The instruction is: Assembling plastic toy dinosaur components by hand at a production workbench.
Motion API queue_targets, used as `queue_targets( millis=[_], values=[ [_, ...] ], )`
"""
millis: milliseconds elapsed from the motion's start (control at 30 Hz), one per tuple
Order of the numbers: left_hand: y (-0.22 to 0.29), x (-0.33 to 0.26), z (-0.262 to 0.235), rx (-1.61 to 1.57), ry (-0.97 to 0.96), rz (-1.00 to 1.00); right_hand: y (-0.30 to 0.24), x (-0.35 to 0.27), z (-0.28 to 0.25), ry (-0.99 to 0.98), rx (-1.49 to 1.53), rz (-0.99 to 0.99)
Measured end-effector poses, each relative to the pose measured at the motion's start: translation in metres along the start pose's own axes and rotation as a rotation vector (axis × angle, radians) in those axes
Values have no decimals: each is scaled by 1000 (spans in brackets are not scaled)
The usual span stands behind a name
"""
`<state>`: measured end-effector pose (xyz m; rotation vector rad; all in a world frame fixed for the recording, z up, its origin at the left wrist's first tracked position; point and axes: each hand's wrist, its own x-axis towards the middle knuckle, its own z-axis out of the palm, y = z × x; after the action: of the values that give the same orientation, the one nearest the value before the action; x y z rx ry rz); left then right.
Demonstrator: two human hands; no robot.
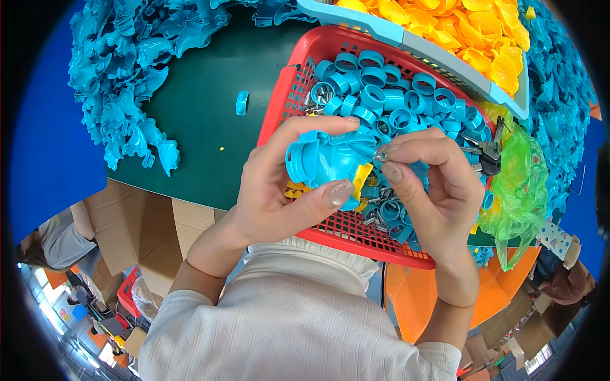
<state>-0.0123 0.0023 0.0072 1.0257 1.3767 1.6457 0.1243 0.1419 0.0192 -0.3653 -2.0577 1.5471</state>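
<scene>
White ribbed knit top, gathered ruffled cuffs pushed up forearms; long glossy pale-polished nails on 2 bare hands.

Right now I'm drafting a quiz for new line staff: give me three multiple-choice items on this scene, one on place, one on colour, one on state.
1. Where are the blue rings?
A. red basket
B. green table
C. cardboard box

2. What colour are the parts in the far tray?
A. red
B. yellow
C. white

3. What is the left hand doing?
A. lying flat
B. holding a blue part
C. pointing

Answers: 1 A, rings fill the mesh basket. 2 B, the tray holds yellow pieces. 3 B, thumb and fingers wrap the part, while the right hand pinches a small metal piece at it.
</scene>
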Motion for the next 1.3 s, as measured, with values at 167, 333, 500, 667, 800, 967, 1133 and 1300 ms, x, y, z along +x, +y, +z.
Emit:
queue_targets(
  millis=[167,333,500,667,800,967,1133,1300],
  values=[
    [-6,1,1,261,1,113,-2,-1,-2,-12,-78,-5],
    [-10,-2,5,365,0,150,-8,-3,-1,-79,-220,-16],
    [3,-1,7,-210,103,-182,-9,-4,5,-70,-48,87],
    [1,-2,10,-138,93,-193,-3,-6,9,-124,15,104],
    [2,-3,10,-67,104,-187,-6,-8,10,-168,251,307],
    [6,-2,4,-148,97,-257,-5,-6,13,-174,262,277],
    [6,-1,5,-159,170,-249,-6,3,7,-236,76,140],
    [0,-1,3,-290,285,-216,-11,4,-6,-238,-416,11]
  ],
)
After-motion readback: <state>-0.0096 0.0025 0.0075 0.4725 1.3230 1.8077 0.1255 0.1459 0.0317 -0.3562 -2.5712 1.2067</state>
